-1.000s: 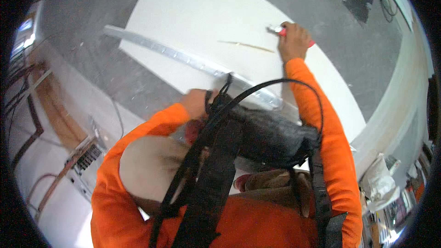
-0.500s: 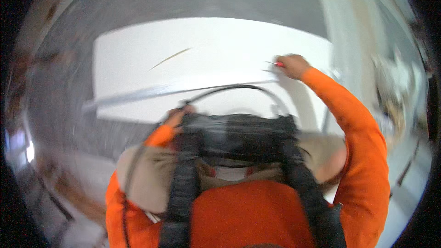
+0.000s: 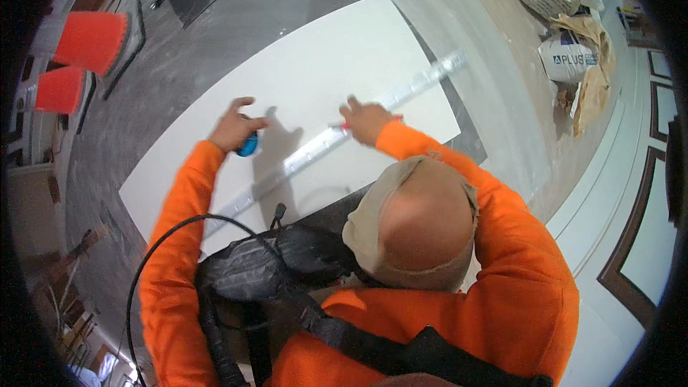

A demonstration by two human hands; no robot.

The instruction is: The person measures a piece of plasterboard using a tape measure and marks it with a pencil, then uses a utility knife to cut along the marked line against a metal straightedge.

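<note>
Right hand [image 3: 367, 122] grips red tool [image 3: 345, 126] at silvery strip [image 3: 301, 160]; left hand [image 3: 235, 129] by blue object [image 3: 248, 145], hold unclear — best steady strip flat against white board [image 3: 301, 64].

L hand [image 3: 233, 127] palm down, thumb & index spread apart, other fingers mostly hidden underneath, w/ L arm [image 3: 175, 244] running back from it toward the body, only slightly bent. R hand [image 3: 367, 122] is at abt the same reach, well apart to the right of L hand, fingers curled in, its R arm [image 3: 512, 222] bent sharply, elbow out behind & right. One bent knee [image 3: 426, 226] sits right behind R hand, torso [image 3: 416, 322] farther back.
</note>
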